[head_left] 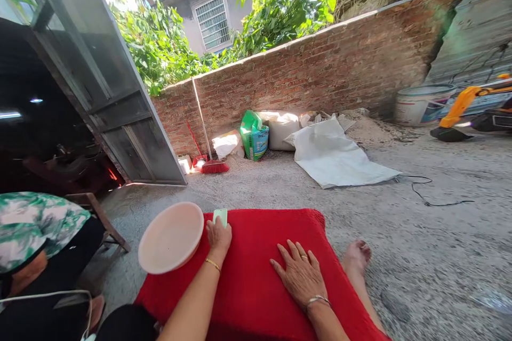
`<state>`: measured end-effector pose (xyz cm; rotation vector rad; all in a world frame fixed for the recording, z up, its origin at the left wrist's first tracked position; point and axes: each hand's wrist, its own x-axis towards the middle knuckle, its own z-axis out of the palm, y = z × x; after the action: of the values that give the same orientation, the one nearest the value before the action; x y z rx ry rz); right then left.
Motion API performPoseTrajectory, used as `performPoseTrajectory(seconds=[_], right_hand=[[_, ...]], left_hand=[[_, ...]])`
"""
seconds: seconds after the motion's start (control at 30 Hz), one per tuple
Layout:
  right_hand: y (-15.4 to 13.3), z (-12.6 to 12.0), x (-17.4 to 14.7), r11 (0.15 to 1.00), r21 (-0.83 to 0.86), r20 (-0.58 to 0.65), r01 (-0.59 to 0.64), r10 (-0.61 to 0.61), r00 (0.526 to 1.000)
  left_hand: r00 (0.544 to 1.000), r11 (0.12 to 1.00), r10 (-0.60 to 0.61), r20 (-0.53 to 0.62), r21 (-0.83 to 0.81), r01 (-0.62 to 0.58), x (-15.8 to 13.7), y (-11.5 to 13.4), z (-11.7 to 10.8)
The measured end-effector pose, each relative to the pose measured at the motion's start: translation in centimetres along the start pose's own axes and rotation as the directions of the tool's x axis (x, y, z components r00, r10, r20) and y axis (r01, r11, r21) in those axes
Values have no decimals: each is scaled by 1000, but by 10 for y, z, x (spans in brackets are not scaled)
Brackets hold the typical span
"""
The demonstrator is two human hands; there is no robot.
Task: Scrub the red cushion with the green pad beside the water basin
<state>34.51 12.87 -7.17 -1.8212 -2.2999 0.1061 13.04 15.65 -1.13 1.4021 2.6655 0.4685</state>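
A red cloth point(256, 256) covers a low surface in front of me. My left hand point(218, 235) is closed around a small pale green object point(220, 216) near the cloth's far left edge. Just left of that hand sits a pale pink round bowl point(171, 237), overhanging the cloth's corner. My right hand point(299, 274) lies flat on the red cloth with its fingers spread, holding nothing. Both wrists carry a bangle. My bare foot point(356, 257) rests on the concrete just right of the cloth.
Another person in a green patterned top point(36, 226) sits at the left by a wooden stool point(100, 213). White sacks point(332, 154), a green bag point(254, 136) and a red broom point(214, 166) lie along the brick wall point(320, 64). A black cable point(432, 194) crosses the concrete.
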Motion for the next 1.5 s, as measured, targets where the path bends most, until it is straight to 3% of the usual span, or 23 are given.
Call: performPoseTrajectory(seconds=[0.13, 0.37, 0.47, 0.6, 0.7, 0.77, 0.87, 0.97, 1.03, 1.13, 1.23, 1.33, 1.4, 1.5], right_hand=[[2, 3, 0, 1000, 12, -19, 9, -9, 1000], [7, 5, -2, 999, -30, -39, 30, -32, 999], [7, 5, -4, 999, -41, -42, 35, -37, 998], [4, 1, -6, 999, -45, -21, 25, -26, 999], [2, 0, -6, 999, -35, -10, 21, -22, 1000], [3, 2, -5, 1000, -21, -16, 20, -21, 1000], [5, 6, -4, 1000, -3, -30, 19, -19, 999], [7, 7, -4, 1000, -6, -24, 22, -22, 999], [7, 5, -4, 1000, -14, -19, 24, -24, 1000], [4, 2, -5, 1000, -26, -12, 11, -11, 1000], [0, -1, -6, 1000, -13, 2, -1, 1, 1000], [-2, -4, -6, 1000, -9, 12, -3, 3, 1000], [-2, -6, -6, 1000, -16, 21, -6, 7, 1000], [-2, -10, -6, 1000, -16, 35, -7, 7, 999]], left_hand=[[998, 998, -61, 6, 1, 61, 13, 3, 1], [975, 979, 198, 96, -67, -192, -25, 66, 36], [983, 985, 167, 80, -57, -163, -18, 55, 27], [1000, 1000, -15, 21, -2, 15, 7, 13, 4], [996, 996, -83, 19, 17, 82, 15, 5, 1], [997, 998, -60, 41, 11, 59, 9, 19, 8], [992, 997, 72, 99, -22, -70, -13, 60, 25], [955, 968, 248, 162, -71, -239, -37, 95, 38], [934, 949, 313, 174, -90, -301, -45, 101, 39], [954, 964, 265, 138, -67, -258, -37, 80, 29], [993, 996, 94, 70, -14, -93, -16, 41, 13], [998, 999, -50, 31, 23, 49, -2, 16, 3], [997, 997, -76, 31, 28, 75, -3, 17, 5], [998, 1000, 3, 64, 10, -3, -16, 39, 19]])
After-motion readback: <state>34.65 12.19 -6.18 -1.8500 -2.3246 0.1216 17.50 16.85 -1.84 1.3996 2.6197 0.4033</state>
